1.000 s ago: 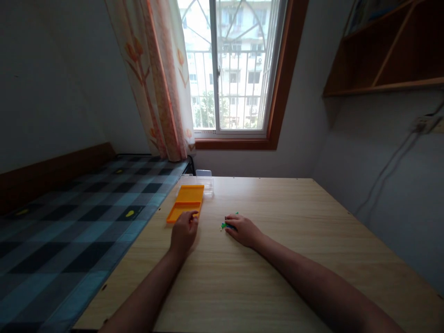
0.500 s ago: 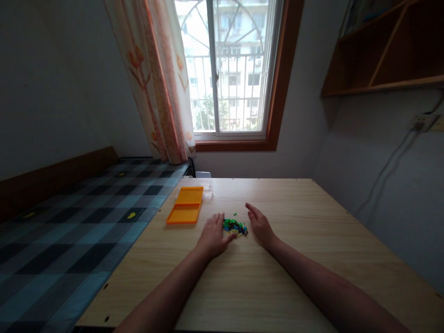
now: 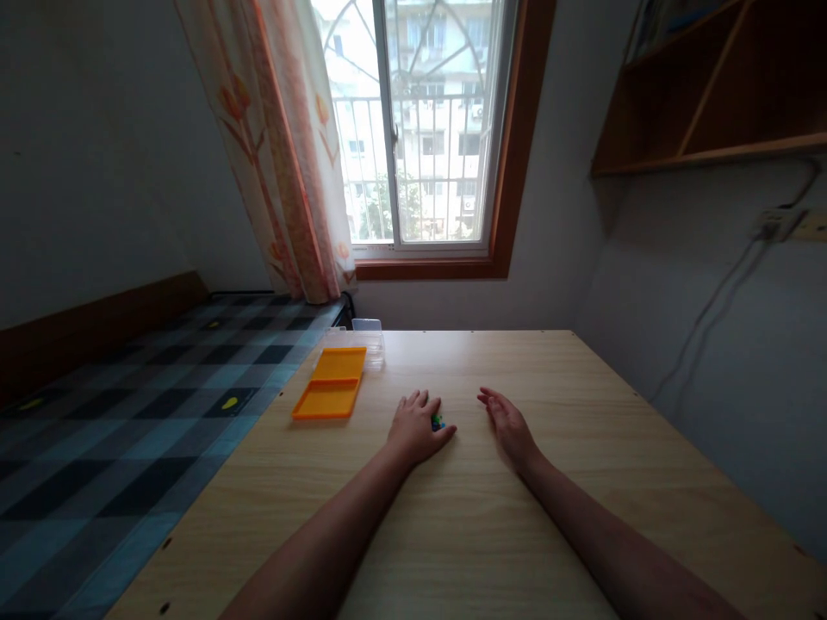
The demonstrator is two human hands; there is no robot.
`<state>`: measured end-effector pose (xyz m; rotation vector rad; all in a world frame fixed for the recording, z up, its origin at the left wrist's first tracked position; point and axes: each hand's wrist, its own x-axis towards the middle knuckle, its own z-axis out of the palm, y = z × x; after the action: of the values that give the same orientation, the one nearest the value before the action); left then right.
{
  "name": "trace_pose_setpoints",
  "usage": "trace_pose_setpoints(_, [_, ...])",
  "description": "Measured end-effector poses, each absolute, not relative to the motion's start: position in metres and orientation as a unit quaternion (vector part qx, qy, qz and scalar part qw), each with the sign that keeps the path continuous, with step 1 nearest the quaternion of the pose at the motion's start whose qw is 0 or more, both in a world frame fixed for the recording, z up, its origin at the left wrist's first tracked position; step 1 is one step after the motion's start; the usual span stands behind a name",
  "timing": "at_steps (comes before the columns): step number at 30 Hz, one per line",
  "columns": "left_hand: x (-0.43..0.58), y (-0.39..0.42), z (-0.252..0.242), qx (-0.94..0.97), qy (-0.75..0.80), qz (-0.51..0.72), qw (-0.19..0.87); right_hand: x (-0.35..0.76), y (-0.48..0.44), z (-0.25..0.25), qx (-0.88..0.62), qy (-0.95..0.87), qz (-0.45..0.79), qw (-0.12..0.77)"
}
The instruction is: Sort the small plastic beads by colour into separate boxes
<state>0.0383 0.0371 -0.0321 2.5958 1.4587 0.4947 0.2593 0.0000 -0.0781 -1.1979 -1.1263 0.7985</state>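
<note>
Lays the left hand (image 3: 417, 428) flat, palm down, fingers loosely spread, over the small coloured pieces (image 3: 438, 422) at centre frame on the wooden table (image 3: 581, 482), gripping nothing, with only a green-and-blue edge showing by the thumb. Holds the right hand (image 3: 510, 424) just right of them, open on its edge, palm facing left, empty. Has an orange tray (image 3: 329, 394) left of centre, a clear box (image 3: 373, 343) just behind it.

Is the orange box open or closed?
Open. The flat orange plastic box lies spread on the wooden table, hollow side up, a clear plastic piece right behind it.
</note>
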Motion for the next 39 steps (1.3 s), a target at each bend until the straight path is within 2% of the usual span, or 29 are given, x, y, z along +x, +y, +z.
trace_pose_setpoints(7, [0.040, 0.040, -0.037, 0.884, 0.417, 0.196, 0.078, 0.251, 0.002, -0.068, -0.551, -0.653, 0.212, 0.475])
trace_pose_setpoints(20, [0.035, 0.044, -0.041, 0.887, 0.358, 0.259, 0.135, 0.229, 0.005, -0.060, -0.546, -0.778, 0.108, 0.292])
trace_pose_setpoints(25, [0.034, 0.044, -0.040, 0.881, 0.345, 0.284, 0.155, 0.222, -0.005, -0.055, -0.558, -0.781, 0.077, 0.269])
trace_pose_setpoints(39, [0.028, 0.041, -0.031, 0.823, 0.380, 0.389, 0.167, 0.210, -0.008, -0.057, -0.582, -0.764, 0.053, 0.272])
